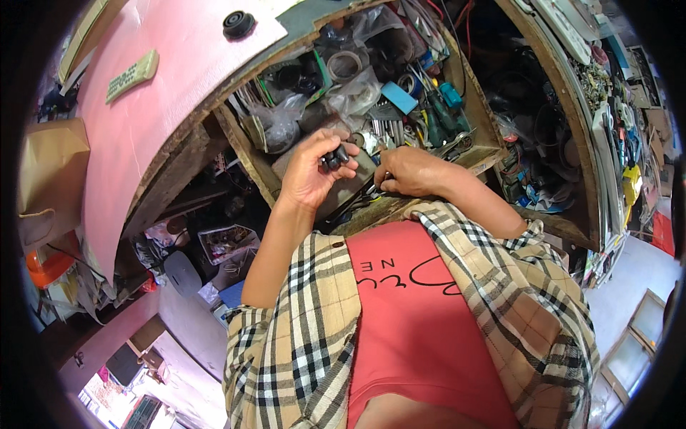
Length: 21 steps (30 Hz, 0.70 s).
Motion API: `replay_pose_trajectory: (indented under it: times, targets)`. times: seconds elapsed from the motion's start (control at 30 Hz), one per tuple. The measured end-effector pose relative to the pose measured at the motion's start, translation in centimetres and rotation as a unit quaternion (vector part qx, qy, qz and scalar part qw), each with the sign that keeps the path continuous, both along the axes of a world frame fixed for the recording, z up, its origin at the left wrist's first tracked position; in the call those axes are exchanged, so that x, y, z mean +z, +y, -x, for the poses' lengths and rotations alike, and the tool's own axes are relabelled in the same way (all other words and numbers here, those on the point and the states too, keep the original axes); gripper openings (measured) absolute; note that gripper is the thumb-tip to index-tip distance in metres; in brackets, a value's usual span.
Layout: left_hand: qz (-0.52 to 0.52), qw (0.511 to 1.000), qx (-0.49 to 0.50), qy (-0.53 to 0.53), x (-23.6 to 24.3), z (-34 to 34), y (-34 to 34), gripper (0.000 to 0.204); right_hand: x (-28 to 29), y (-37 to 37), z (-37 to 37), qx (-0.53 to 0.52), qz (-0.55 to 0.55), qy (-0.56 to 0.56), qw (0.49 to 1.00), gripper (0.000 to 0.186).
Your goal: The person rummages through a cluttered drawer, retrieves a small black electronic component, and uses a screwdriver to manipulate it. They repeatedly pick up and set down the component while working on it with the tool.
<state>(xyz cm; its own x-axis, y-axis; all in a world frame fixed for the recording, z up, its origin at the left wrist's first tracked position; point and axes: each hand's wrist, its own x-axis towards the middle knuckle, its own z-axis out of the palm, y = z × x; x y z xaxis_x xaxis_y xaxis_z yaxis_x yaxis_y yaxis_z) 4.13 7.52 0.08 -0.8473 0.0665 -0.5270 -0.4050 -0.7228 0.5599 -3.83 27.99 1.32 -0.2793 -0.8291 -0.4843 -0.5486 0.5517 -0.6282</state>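
Note:
My left hand (pixel 314 171) is raised palm-up over the front left of an open wooden drawer (pixel 249 156). Its fingers curl around a few small, glossy black pieces (pixel 334 159), which look like knobs. Inside the drawer near its front edge, my right hand (pixel 411 171) points down with its fingers bent and bunched together. Small metal parts lie around its fingertips, and I cannot make out what they grip. Beyond it are dark green-handled screwdrivers (pixel 437 118), a light blue flat box (pixel 399 97) and clear plastic bags (pixel 356 94).
Left of the drawer, a pink tabletop (pixel 179 64) carries a remote control (pixel 133 76) and a round black part (pixel 238 25). A brown paper bag (pixel 53 171) stands at the far left. To the right, a wooden board (pixel 572 121) borders a dark compartment full of clutter.

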Motion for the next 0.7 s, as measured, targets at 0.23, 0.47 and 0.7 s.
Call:
replay_pose_trajectory:
  times: [0.23, 0.47, 0.7]
  targets:
    - [0.014, 1.0, -0.021, 0.0, 0.2, 0.0, 0.1, 0.021, 0.4, 0.4, 0.8, -0.107, 0.115, -0.028, 0.987, 0.018]
    - [0.046, 0.998, -0.043, 0.005, 0.1, -0.1, 0.2, 0.015, 1.4, 1.0, 2.4, -0.36, 0.161, -0.258, 0.882, 0.016]
    - [0.023, 0.998, -0.053, 0.012, -0.6, -0.6, 0.2, 0.018, -0.5, 1.4, 1.7, -0.257, 0.133, -0.236, 0.928, 0.012]
